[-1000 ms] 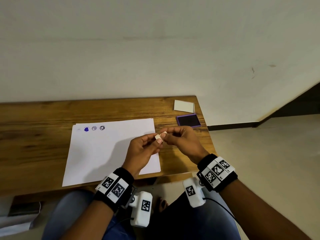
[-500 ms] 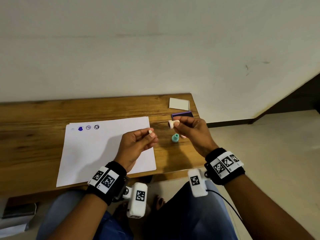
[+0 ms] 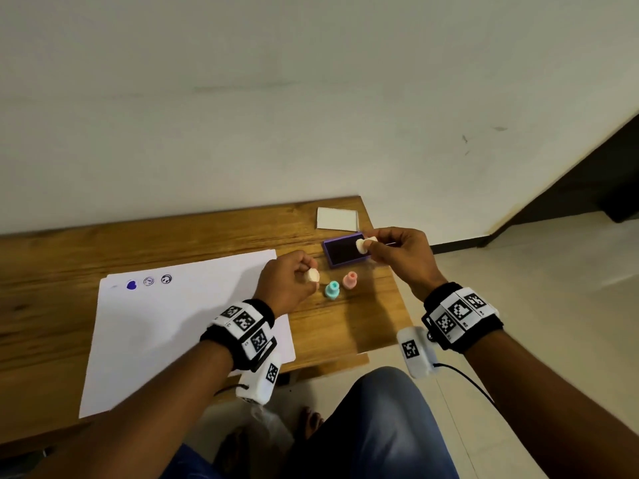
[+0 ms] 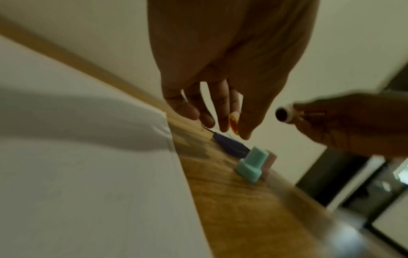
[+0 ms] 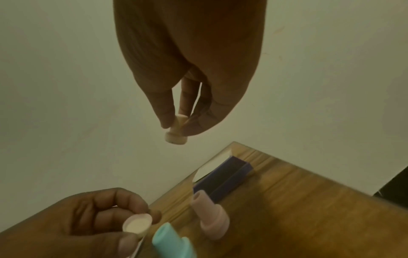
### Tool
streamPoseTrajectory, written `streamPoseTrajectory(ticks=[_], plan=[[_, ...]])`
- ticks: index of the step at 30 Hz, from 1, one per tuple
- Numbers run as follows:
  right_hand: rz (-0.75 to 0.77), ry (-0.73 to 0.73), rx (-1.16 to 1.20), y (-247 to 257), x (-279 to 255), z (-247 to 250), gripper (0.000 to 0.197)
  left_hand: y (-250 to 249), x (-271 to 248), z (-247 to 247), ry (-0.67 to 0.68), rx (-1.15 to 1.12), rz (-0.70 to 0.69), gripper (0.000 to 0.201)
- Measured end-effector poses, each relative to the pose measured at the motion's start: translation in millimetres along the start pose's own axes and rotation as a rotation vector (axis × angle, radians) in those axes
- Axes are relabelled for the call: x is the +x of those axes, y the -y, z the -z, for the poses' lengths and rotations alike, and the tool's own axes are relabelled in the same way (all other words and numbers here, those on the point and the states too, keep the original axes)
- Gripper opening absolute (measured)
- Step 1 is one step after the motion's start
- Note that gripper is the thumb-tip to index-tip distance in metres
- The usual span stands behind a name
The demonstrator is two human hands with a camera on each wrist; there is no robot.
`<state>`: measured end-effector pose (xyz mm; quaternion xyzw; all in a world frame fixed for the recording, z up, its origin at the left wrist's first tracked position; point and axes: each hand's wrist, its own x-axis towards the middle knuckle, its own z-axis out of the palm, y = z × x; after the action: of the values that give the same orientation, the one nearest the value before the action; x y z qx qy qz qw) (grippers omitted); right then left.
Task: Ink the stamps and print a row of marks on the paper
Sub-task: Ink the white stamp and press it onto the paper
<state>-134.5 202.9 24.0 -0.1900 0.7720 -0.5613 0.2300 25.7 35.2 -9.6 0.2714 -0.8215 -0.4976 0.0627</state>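
My right hand (image 3: 372, 244) pinches a small cream stamp (image 3: 362, 245) by its handle, held in the air over the right end of the purple ink pad (image 3: 340, 254); the stamp (image 5: 176, 135) points face down. My left hand (image 3: 308, 277) pinches the stamp's round cream cap (image 3: 313, 275), hollow side up (image 5: 137, 225), just above the table by the paper's right edge. The white paper (image 3: 186, 326) bears three marks (image 3: 148, 281) in a row at its top left. A teal stamp (image 3: 332, 290) and a pink stamp (image 3: 350, 280) stand upright between my hands.
A white rectangular lid (image 3: 337, 219) lies behind the ink pad near the wooden table's (image 3: 103, 247) back right corner. The table's right edge runs just right of the pad, with floor beyond. My knees are under the front edge.
My hands, together on the stamp a second ago, have pulled apart: the cap came off in my left hand, and my right hand carried the stamp right, over the ink pad.
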Motion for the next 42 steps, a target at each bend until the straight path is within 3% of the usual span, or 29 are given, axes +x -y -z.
streamPoseTrajectory(ticks=[7, 13, 18, 23, 26, 33, 42], plan=[[0.041, 0.058, -0.200, -5, 18, 10, 0.024, 22, 12, -25, 0.003, 0.255, -0.054, 0.034], [0.059, 0.070, -0.271, -11, 25, 8, 0.024, 34, 9, -27, -0.023, 0.354, -0.123, 0.065], [0.075, 0.087, -0.341, -13, 30, 8, 0.030, 25, 6, -25, 0.031, 0.413, -0.071, 0.083], [0.074, 0.111, -0.409, -10, 40, 11, 0.033, 6, 22, -8, 0.063, 0.274, 0.031, 0.065], [0.081, 0.139, -0.464, -9, 49, 6, 0.031, -6, 44, 5, 0.072, 0.270, 0.004, 0.055], [0.184, 0.172, -0.670, -8, 61, -16, 0.025, -6, 87, 3, 0.289, 0.372, 0.049, 0.077], [0.201, 0.199, -0.772, -3, 70, -19, 0.021, -4, 105, -18, 0.323, 0.452, -0.011, 0.085]])
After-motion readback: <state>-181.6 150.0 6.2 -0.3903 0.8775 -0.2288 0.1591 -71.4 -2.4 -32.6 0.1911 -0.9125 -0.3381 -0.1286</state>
